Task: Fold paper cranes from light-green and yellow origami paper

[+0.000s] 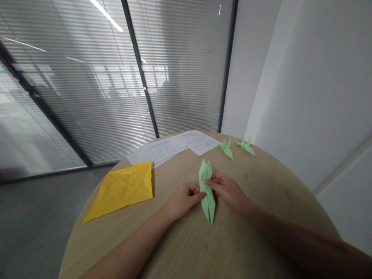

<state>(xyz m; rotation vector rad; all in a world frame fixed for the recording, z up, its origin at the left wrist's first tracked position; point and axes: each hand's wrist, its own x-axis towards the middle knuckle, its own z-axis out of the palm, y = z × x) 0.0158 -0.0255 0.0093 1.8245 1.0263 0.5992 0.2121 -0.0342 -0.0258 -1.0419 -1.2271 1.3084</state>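
Observation:
A long, narrow piece of folded green paper lies on the round wooden table, pointed at both ends. My left hand pinches its left edge near the middle with curled fingers. My right hand pinches the right edge opposite, fingers pressed on the paper. Both forearms rest on the tabletop.
A creased yellow square sheet lies to the left. White printed sheets sit at the far edge. Two finished green paper cranes stand at the back right. Glass walls with blinds rise behind; a white wall stands on the right.

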